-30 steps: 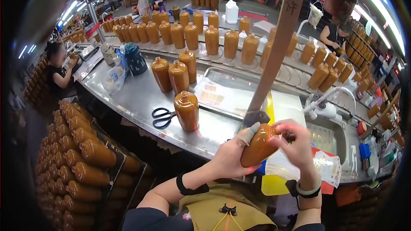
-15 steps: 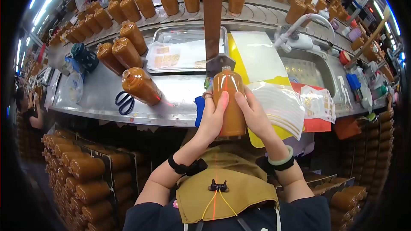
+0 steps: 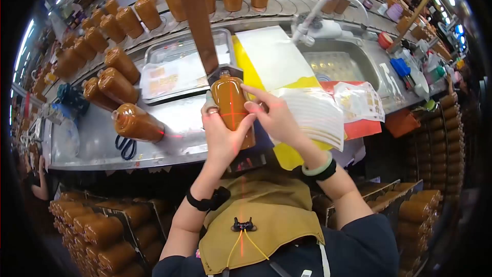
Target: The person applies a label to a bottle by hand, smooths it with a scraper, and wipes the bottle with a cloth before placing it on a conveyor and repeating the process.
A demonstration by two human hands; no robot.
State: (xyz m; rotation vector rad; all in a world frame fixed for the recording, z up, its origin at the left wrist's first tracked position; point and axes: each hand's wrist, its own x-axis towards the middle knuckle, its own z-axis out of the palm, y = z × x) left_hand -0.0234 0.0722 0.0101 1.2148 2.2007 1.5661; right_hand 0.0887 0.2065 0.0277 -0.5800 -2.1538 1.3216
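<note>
A glossy brown bottle (image 3: 230,100) stands upright in front of me, at the counter's front edge. Red light lines cross its face. My left hand (image 3: 223,133) is wrapped around its left side, thumb across the lower front. My right hand (image 3: 277,118) grips the right side, index finger at the shoulder and thumb on the front; its other fingers are partly hidden. Behind the bottle's neck is a dark holder at the foot of a brown post (image 3: 197,25). Right of my hands lie translucent sheets with curved gold bands (image 3: 312,115).
Several brown bottles (image 3: 118,86) stand at left, one tilted (image 3: 138,123) beside dark-handled scissors (image 3: 125,147). A metal tray (image 3: 220,41) holds decal sheets. A sink (image 3: 353,54) with a white faucet (image 3: 328,2) is at right. Bottles line a conveyor (image 3: 287,13) behind; stacked bottles (image 3: 102,225) flank me below.
My view has turned, so the counter sits further left. My right hand has shifted its fingers up toward the bottle's shoulder, while my left thumb has moved lower across its front.
</note>
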